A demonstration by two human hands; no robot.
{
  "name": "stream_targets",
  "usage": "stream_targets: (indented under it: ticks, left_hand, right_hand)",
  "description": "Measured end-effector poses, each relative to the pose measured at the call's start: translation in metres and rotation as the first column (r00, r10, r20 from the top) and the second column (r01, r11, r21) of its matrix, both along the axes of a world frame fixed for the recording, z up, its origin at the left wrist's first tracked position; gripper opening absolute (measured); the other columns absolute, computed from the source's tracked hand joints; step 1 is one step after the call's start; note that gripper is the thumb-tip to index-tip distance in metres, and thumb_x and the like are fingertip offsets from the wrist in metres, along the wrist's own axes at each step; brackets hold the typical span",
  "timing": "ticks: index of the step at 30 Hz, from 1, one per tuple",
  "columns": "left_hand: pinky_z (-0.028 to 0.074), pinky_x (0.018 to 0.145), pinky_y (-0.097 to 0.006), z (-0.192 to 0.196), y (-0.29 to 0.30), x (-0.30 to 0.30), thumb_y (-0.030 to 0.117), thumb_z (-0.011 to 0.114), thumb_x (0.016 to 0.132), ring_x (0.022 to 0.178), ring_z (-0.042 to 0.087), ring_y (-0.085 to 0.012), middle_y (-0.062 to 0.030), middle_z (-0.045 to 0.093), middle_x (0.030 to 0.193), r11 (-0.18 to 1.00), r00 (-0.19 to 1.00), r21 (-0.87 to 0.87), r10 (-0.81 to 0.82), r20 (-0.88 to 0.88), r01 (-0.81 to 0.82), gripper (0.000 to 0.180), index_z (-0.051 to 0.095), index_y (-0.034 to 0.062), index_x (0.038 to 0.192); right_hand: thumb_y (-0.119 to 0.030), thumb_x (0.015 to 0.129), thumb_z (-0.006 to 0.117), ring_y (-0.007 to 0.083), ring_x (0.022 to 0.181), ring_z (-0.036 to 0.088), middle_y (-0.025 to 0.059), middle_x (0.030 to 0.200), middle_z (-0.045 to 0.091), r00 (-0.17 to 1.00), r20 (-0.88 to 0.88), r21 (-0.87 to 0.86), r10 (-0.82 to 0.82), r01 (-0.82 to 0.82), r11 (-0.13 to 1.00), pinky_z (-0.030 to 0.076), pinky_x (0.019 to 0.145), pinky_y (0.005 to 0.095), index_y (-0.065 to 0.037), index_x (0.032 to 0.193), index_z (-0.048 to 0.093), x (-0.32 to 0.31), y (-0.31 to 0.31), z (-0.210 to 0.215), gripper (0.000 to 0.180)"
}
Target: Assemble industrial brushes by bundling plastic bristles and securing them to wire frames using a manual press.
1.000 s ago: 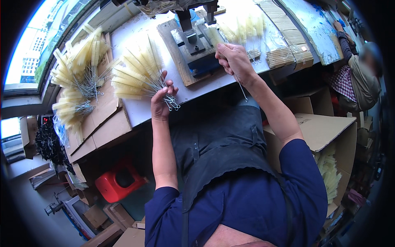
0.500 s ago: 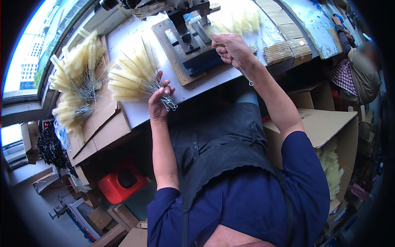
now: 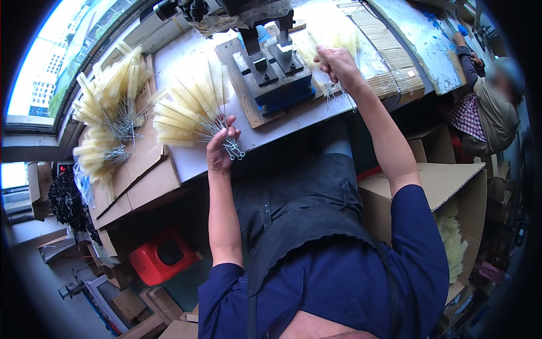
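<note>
My left hand (image 3: 221, 148) is closed round the twisted wire stems of a fanned bunch of tube brushes (image 3: 183, 113) with pale yellow bristles; their looped ends stick out below my fingers. My right hand (image 3: 337, 66) is raised beside the far-right pile of similar brushes (image 3: 345, 38), fingers curled in a pinch. A wire stem with a looped end (image 3: 354, 107) shows by that wrist and seems to belong to a brush in my fingers; its bristles are hard to make out. Between my hands stands a bench press with a black metal fixture (image 3: 271, 68) on a wooden board (image 3: 248, 110).
More yellow brushes (image 3: 116, 121) lie on cardboard (image 3: 144, 175) at the left by the window. Flattened cardboard (image 3: 389, 42) is at the right. A red stool (image 3: 161, 260) stands below the table, and an open carton (image 3: 420, 175) at my right. Another person (image 3: 488, 107) sits farther right.
My right hand has moved right, from beside the press to the far-right brush pile. My left hand keeps its bunch with little movement. The whole view has shifted slightly.
</note>
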State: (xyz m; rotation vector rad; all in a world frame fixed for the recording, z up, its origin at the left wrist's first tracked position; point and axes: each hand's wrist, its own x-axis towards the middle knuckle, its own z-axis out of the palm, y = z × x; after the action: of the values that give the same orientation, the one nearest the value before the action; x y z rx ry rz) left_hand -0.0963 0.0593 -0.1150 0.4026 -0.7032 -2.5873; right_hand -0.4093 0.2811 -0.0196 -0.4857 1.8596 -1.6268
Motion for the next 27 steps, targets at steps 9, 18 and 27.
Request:
stream_targets:
  ticks: [9,18,27]
  left_hand:
    - [0.045,0.08,-0.031,0.005,0.003,0.004,0.007,0.069,0.079,0.077,0.054,-0.013,-0.0134,0.06,0.108,0.99,0.994,-0.133,-0.05,-0.099,0.037,0.042,0.06,0.0004,0.119]
    - [0.039,0.061,-0.03,-0.002,0.002,0.011,0.02,0.071,0.071,0.059,0.048,-0.0131,-0.0137,0.063,0.09,0.93,0.983,-0.34,-0.174,-0.063,0.142,0.044,0.062,-0.0024,0.107]
    - [0.044,0.096,-0.036,-0.004,-0.002,0.011,0.019,0.07,0.075,0.1,0.057,-0.0249,-0.0151,0.059,0.118,0.991,0.987,-0.092,-0.112,-0.114,0.101,0.033,0.055,0.0056,0.101]
  right_hand:
    - [-0.018,0.099,0.056,0.0134,0.072,0.067,0.0103,0.088,0.071,0.881,-0.43,-0.212,-0.2,0.117,0.97,0.055,0.065,0.0264,0.002,0.104,0.066,0.075,-0.025,0.022,0.023]
    - [-0.022,0.095,0.063,0.0161,0.076,0.068,0.0126,0.086,0.07,0.939,-0.315,0.058,0.137,-0.126,0.99,0.054,0.064,0.0311,0.008,0.108,0.062,0.169,-0.12,-0.003,0.033]
    - [-0.018,0.101,0.056,0.0075,0.056,0.048,0.0001,0.067,0.052,0.888,-0.309,-0.595,-0.339,0.098,0.798,0.045,0.051,0.0278,-0.002,0.102,0.062,0.177,-0.135,-0.004,0.017]
